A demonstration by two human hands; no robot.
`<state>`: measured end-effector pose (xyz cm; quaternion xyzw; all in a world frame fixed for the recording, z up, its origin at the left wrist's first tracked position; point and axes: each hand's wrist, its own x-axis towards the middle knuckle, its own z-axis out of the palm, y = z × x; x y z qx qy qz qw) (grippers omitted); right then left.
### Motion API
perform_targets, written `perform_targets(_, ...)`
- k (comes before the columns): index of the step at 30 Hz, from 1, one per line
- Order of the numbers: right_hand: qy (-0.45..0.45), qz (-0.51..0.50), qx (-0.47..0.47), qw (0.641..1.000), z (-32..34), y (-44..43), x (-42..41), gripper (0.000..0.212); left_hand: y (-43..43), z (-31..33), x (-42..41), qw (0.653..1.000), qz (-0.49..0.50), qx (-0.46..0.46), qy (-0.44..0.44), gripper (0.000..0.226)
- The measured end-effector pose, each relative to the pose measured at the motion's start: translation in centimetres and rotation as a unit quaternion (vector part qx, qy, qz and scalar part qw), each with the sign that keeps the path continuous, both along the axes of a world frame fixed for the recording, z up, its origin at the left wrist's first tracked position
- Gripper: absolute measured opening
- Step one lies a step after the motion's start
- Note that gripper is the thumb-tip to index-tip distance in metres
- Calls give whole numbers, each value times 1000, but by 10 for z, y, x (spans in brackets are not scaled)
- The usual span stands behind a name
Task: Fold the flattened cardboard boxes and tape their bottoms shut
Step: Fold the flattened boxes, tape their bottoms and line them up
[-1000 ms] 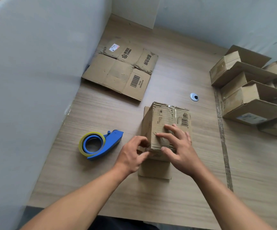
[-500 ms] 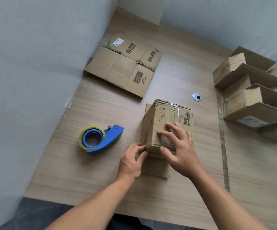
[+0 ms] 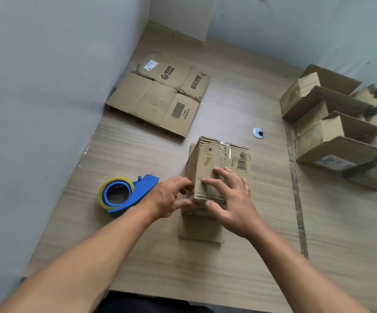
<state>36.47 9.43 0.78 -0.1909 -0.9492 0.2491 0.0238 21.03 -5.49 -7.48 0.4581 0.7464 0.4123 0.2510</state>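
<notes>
Moved: left hand now up against box at its near left corner; right hand unchanged.
Box: upright mid-desk, bottom flaps folded shut on top, one flap lying flat toward viewer.
Fingers: right spread flat pressing flaps; left curled loosely on corner, clamped on nothing.
Tape: untouched, just left of left hand.
Done: folded boxes stacked far right.
Left: taping this one; flat box behind.
</notes>
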Motion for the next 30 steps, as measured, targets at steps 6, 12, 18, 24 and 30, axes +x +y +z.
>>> perform_targets(6, 9, -5, -39, 999, 3, 1, 2, 59, 6, 17, -14, 986, -21, -94, -139, 51)
perform_targets(12, 224, -280, -315, 879, 12, 6, -2, 47, -9, 18, 16, 954, 62, -53, -289, 86)
perform_targets(18, 80, -332, -97, 935, 14, 17, 1, 59, -1, 26, 42, 948, 132, -30, -287, 83)
perform_targets(24, 93, -358, -364, 855, -19, 23, 25, 64, 3, 42, 54, 955, 144, -15, -259, 51)
perform_targets(30, 118, -330, -346, 870, -22, 25, 28, 43, 14, 55, 57, 950, 199, -54, -235, 40)
